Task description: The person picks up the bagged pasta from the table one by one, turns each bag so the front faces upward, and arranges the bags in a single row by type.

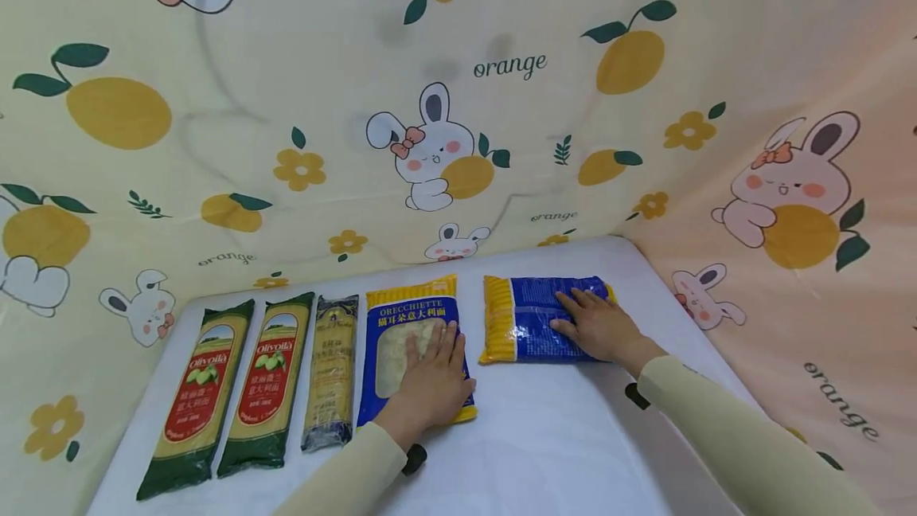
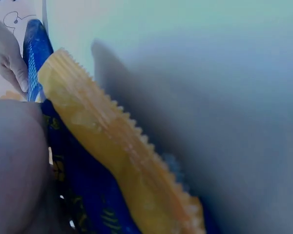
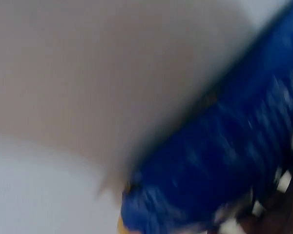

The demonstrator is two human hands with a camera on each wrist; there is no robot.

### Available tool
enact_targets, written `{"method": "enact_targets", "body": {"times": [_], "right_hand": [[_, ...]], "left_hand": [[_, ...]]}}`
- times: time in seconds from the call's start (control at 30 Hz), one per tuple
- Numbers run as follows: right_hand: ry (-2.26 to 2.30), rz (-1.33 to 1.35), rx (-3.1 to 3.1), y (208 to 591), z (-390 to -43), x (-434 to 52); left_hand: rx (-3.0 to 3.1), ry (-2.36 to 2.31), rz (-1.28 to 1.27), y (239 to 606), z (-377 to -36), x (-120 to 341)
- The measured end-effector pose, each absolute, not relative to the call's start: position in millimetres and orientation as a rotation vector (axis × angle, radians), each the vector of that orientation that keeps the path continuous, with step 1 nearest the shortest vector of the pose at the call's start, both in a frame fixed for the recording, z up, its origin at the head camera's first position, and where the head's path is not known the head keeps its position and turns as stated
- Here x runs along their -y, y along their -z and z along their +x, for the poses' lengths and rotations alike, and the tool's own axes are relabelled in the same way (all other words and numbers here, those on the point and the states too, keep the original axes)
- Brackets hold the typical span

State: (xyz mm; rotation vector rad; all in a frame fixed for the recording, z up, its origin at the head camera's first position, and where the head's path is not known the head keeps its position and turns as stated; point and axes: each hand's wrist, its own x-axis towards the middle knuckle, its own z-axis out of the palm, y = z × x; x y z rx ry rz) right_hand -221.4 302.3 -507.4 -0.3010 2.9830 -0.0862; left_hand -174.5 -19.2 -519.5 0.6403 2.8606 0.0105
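In the head view my left hand (image 1: 433,381) rests on the lower right part of a blue and yellow bag of orecchiette pasta (image 1: 390,361), fingers spread over its clear window. That bag lies face up, its printed end away from me. To the right, my right hand (image 1: 602,329) lies on a second blue and yellow bag (image 1: 532,317), turned sideways with its small-print side up. Its fingers reach across the far right half. The left wrist view shows the orecchiette bag's crimped yellow end (image 2: 112,141) close up; the right wrist view shows the second bag's blurred blue side (image 3: 210,156).
Left of the orecchiette lie a slim gold pasta packet (image 1: 331,377) and two green-ended Olivoilà packets, one nearer (image 1: 268,377) and one at the far left (image 1: 193,396). All lie on a white table (image 1: 537,436). A rabbit-and-orange patterned cloth (image 1: 322,102) rises behind and at the right.
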Motion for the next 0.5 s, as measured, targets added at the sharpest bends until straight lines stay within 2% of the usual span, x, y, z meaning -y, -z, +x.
{"method": "enact_targets", "body": {"times": [0.2, 0.37, 0.5], "right_hand": [[-0.025, -0.064, -3.047, 510.4, -192.2, -249.4], [-0.089, -0.27, -3.101, 488.1, -145.8, -212.3], [-0.023, -0.446, -3.233, 484.9, -124.9, -213.8]], "left_hand": [[-2.868, -0.042, 0.639, 519.0, -176.3, 35.5], [-2.839, -0.183, 0.602, 508.0, -177.9, 33.2], [-2.864, -0.295, 0.606, 498.1, -183.0, 21.2]]}}
